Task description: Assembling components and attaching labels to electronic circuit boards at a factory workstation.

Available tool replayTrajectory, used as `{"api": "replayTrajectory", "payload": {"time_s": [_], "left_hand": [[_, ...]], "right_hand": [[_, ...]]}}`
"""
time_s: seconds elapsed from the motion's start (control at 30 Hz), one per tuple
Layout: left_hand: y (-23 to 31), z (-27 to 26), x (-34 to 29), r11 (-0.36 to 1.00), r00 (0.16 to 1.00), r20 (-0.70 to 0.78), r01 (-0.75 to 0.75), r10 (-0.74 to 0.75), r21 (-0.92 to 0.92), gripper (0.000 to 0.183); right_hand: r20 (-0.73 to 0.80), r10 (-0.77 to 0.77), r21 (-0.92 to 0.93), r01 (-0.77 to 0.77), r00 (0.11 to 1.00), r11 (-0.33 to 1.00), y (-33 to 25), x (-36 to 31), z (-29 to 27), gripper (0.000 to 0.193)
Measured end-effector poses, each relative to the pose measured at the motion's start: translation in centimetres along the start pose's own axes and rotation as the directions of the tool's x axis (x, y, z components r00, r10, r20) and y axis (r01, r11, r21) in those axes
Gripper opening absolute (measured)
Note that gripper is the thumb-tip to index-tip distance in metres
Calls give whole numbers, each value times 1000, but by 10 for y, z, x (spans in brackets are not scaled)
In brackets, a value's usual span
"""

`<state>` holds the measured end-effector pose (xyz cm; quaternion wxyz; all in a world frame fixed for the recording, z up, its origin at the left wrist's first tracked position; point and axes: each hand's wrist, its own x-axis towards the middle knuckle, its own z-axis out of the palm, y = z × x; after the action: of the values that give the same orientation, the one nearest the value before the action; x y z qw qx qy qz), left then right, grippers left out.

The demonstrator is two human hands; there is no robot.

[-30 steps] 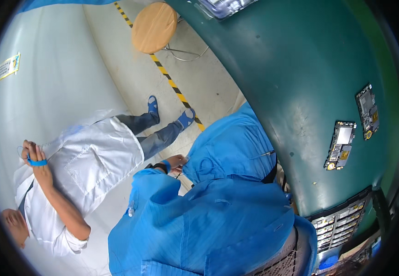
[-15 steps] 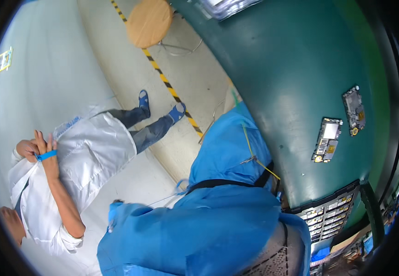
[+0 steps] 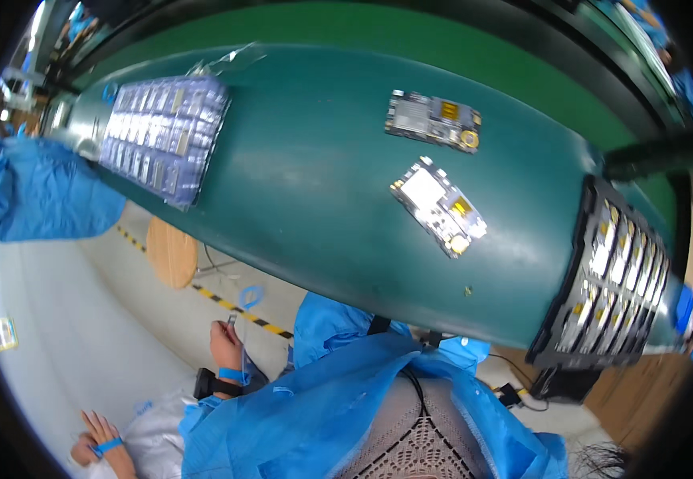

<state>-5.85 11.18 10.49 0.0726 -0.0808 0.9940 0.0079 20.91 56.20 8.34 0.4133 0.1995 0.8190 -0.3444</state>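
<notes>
My left hand [image 3: 226,347] is raised off the bench's near edge, over the floor, its fingers closed on a small metal clip [image 3: 231,319]. A blue band [image 3: 233,374] and a black watch [image 3: 204,383] circle that wrist. Just beyond the fingers, a thin blue coiled cord [image 3: 251,297] hangs in the air. My right hand is out of view. Two circuit board modules, one with a grey cover [image 3: 414,118] and the other with a white label [image 3: 425,190], lie apart on the green bench mat [image 3: 306,176].
A clear plastic tray [image 3: 163,140] of parts lies at the bench's left. At the right, a black tray [image 3: 574,319] holds rows of boards. A round wooden stool [image 3: 172,251] stands on the floor. Another person's hands [image 3: 100,439] are at lower left; someone in a blue gown [image 3: 39,191] sits farther left.
My view has swung from the left-side floor and the standing person toward the bench. My left hand with the clip now shows clearly; the clear tray is fully in view.
</notes>
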Motion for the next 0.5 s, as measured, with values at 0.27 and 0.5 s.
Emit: {"api": "replayTrajectory", "payload": {"time_s": [0.27, 0.5], "left_hand": [[163, -124, 1, 6, 905, -153, -169, 396, -986, 7], [233, -173, 27, 68, 465, -651, -841, 600, -537, 9]], "right_hand": [[7, -29, 328, 25, 1000, 944, -46, -119, -34, 23], [-605, -260, 512, 618, 752, 596, -109, -127, -94, 21]]}}
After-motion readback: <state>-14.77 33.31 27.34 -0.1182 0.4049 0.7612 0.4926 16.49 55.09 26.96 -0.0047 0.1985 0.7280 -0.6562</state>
